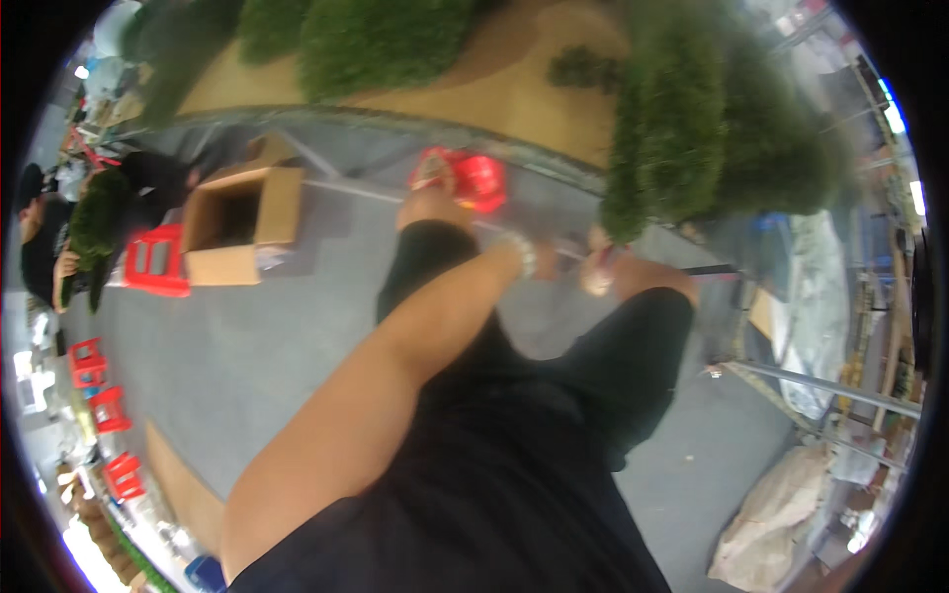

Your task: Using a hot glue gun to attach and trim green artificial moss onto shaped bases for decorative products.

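Note:
My left arm reaches forward across my lap, a pale beaded bracelet [523, 255] at its wrist. Past the bracelet, my left hand [546, 261] hangs low between my knees, small and smeared by motion. Its fingers cannot be made out, nor whether anything is in them. My right hand does not show. Ahead of me, bushy green plants [386, 44] stand on a tan surface [504, 84]. A taller green clump [682, 119] stands at the right, its lower end close to my right foot [598, 269]. A red plastic stool [481, 182] is beside my left foot [432, 176].
An opened cardboard box [232, 222] stands left, next to a red stool [156, 260]. Beyond it, a person [44, 237] handles a green plant [99, 212]. More red stools [109, 408] line the left. Metal bars [825, 385] and a pale sack [776, 519] lie right.

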Available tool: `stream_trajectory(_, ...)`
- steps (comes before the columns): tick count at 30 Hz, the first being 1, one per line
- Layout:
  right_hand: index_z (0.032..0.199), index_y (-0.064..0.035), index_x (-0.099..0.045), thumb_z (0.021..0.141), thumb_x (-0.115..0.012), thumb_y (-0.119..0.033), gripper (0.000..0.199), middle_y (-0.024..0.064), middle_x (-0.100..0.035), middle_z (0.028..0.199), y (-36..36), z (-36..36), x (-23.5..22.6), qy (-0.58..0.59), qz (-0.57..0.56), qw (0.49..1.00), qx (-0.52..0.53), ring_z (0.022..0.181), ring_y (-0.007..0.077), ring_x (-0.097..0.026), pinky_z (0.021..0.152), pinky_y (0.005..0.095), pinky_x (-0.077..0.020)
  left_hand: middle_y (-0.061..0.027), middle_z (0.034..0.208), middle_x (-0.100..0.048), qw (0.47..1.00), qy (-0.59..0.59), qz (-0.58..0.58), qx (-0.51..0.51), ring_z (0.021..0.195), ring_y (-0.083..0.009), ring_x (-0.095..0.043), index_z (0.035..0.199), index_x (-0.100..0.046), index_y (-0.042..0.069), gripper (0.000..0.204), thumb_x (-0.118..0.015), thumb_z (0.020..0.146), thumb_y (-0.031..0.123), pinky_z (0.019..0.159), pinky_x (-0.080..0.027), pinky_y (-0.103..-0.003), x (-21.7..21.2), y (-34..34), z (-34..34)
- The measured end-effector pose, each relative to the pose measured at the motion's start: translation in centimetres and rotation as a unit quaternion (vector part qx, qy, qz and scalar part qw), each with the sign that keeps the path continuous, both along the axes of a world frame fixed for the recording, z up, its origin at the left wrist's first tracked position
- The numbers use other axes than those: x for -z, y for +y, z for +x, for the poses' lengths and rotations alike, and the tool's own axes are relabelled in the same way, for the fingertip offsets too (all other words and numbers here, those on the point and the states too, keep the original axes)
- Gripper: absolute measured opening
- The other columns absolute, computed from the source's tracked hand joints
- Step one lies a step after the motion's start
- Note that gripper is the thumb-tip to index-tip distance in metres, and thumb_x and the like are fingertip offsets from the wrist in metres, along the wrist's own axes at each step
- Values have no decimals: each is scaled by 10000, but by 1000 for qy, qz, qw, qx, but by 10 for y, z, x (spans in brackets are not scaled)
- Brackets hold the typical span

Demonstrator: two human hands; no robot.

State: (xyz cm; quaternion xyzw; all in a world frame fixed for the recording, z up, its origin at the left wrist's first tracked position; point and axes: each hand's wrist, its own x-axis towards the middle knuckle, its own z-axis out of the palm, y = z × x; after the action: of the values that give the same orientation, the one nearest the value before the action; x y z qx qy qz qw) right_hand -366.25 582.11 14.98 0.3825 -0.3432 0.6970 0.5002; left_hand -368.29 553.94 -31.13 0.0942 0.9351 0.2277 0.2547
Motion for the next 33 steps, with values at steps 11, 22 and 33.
stream_trajectory(11, 704, -89, -561, 887, -577, -296, 276, 39, -520, 725, 62, -30, -9, -25, 272, 961, 47, 727, 200, -500, 737, 390, -424, -227, 1262, -620, 993, -39, 78, -77, 1189, -370, -584, 1236, -627, 12, 582, -692, 854, 446, 1015, -454, -433, -52, -1, 3)
stream_trajectory(22, 966, 47, -695, 969, -618, -166, 227, 43, -664, 742, 2, -37, 279, -580, 391, 714, 3, 659, 89, -588, 676, 253, -495, -200, 1150, -679, 988, -52, 94, -108, 1088, -348, -646, 1276, -573, -1, 543, -673, 897, 374, 930, -504, -420, -56, -28, 22)
stream_trajectory(33, 1000, -63, -739, 838, -759, -201, 214, 74, -675, 742, -7, -45, 283, -453, 506, 733, 36, 640, 151, -632, 605, 276, -490, -153, 1018, -723, 960, 57, 221, -164, 940, -282, -699, 1237, -596, 23, 423, -686, 880, 232, 834, -536, -393, -102, -18, 34)
